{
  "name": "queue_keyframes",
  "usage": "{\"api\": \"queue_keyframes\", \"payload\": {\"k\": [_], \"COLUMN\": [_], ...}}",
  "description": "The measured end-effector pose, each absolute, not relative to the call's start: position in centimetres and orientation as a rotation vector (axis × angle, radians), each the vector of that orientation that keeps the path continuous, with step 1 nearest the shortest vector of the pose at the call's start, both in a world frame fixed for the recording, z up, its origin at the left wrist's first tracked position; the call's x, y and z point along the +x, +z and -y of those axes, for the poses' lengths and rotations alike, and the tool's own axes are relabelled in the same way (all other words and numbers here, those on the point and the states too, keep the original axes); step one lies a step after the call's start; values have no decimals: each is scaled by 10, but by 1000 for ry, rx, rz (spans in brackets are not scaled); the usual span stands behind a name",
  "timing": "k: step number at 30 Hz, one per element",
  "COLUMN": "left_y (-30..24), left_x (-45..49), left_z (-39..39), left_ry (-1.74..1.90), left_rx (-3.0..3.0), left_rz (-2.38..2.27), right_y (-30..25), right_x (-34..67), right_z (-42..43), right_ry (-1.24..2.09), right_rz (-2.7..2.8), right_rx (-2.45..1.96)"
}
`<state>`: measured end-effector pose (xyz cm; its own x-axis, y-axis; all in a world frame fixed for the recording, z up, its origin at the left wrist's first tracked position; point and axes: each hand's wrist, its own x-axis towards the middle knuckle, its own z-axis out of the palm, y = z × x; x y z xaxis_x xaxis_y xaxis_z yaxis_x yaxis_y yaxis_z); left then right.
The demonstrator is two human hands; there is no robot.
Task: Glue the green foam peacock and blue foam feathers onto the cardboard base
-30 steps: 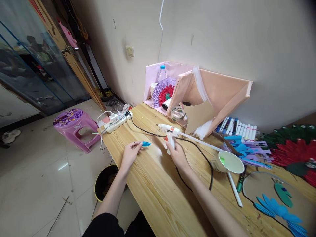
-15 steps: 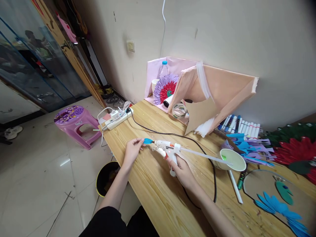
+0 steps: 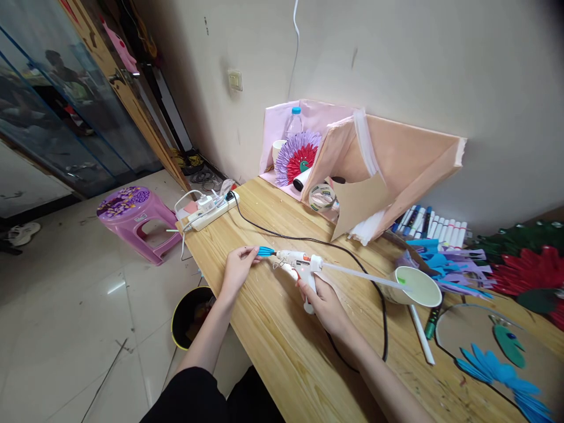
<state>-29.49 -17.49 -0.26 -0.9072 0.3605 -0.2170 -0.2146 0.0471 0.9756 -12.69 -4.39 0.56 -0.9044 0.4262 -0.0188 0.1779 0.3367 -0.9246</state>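
Observation:
My left hand point(image 3: 238, 268) pinches a small folded blue paper piece point(image 3: 265, 252) just above the wooden table point(image 3: 282, 346). My right hand point(image 3: 324, 299) is wrapped round the grip of a white glue gun point(image 3: 298, 264), whose nozzle touches the end of the blue piece. A clear glue stick point(image 3: 361, 275) sticks out of the gun's back toward a white paper cup point(image 3: 416, 286). The gun's black cord point(image 3: 383, 329) loops over the table.
A power strip point(image 3: 210, 215) lies at the table's far left corner. Tape roll point(image 3: 321, 197), peach cardboard box point(image 3: 388, 170), markers point(image 3: 434, 226), paper petals point(image 3: 445, 261) and a cardboard disc with blue petals point(image 3: 493, 352) sit behind and right. A pink stool point(image 3: 130, 220) and bin point(image 3: 189, 320) stand on the floor.
My right hand lifted the glue gun off the table and brought it left, its nozzle now meeting the blue paper piece held by my left hand.

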Motion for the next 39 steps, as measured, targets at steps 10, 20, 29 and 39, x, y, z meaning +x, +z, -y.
{"api": "queue_keyframes", "payload": {"k": [10,20,29,39], "left_y": [-5,-3,-7,-8], "left_x": [-295,-295,-297,-296], "left_z": [173,174,171,169], "left_ry": [1923,1911,1907,1902], "left_rx": [143,142,140,132], "left_rz": [-1930,-1948,-1947,-1936], "right_y": [7,7,9,8], "right_x": [-128,-128,-128,-129], "right_z": [43,43,42,41], "right_ry": [1538,1548,1565,1524], "right_rz": [2402,2386,2363,2380], "right_rx": [-544,-558,-610,-604]}}
